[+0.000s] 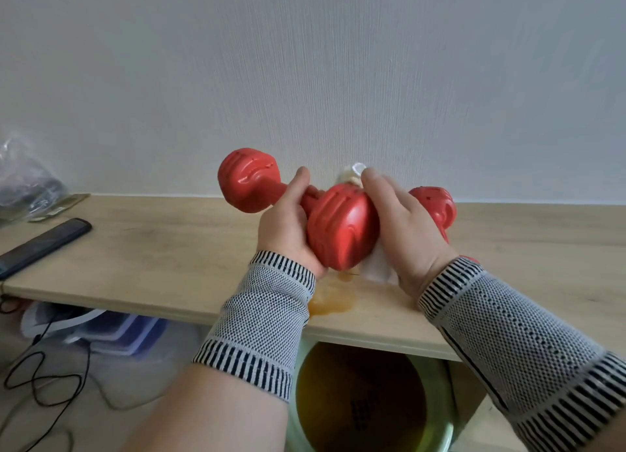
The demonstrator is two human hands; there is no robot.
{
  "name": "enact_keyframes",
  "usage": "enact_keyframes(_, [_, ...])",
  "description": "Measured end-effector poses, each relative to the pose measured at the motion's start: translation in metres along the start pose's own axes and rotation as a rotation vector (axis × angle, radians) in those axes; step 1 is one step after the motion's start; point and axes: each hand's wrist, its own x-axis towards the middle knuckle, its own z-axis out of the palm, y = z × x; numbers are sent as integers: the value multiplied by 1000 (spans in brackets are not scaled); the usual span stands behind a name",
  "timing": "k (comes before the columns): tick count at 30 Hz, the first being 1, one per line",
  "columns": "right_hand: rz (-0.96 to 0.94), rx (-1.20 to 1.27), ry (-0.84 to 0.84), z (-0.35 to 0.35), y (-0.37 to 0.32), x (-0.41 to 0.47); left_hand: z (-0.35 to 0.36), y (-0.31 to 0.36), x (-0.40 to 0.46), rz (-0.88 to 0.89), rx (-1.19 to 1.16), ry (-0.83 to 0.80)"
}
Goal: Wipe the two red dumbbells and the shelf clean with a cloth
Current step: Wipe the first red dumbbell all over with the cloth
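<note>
Your left hand [286,224] grips the handle of one red dumbbell [342,228], fingers curled round it, and holds it lifted above the shelf [169,258] with its near head toward you and its far head up and to the left. Your right hand [403,234] presses a white cloth [374,265] against the right side of that near head; the fingers lie fairly straight over the cloth, which shows above your fingertips and below your palm. The second red dumbbell [432,204] lies on the shelf just behind your right hand, mostly hidden by it. An amber wet patch [333,301] sits on the light wooden shelf right under the lifted dumbbell, near the front edge. Far left on the shelf lie a dark flat remote-like bar [44,245] and a crumpled clear plastic bag [23,180]. Both wrists wear grey knitted sleeves with striped cuffs. Below the shelf stands a round green basin [437,414], and black cables [44,380] trail across the floor at left.
</note>
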Motion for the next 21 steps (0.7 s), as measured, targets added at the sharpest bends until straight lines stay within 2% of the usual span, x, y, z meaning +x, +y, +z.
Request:
enact_keyframes(2, [211,103,-27,-2,1,3,2,1,-1,52,-41,4])
enact_keyframes(5, [472,187,-233,1,2,-2,5,1,-4,181,-60,79])
enact_keyframes(8, [585,337,-310,3,0,-4,9,0,-6,299,-32,169])
enact_keyframes(11, [635,324,-380,-3,-8,-9,10,4,-6,340,-72,205])
enact_keyframes(13, [632,325,-335,-7,-11,-10,6,8,-5,337,-91,221])
enact_keyframes(15, [575,401,-158,-11,-16,-7,1,11,-3,352,-64,272])
enact_keyframes(17, [419,412,9,-14,-23,-5,-2,13,-5,345,-37,314])
enact_keyframes(19, [136,211,91,-12,-30,-6,-3,13,-5,311,-60,337])
enact_keyframes(21, [-216,-115,123,-3,-29,-13,-3,14,-4,261,-117,335])
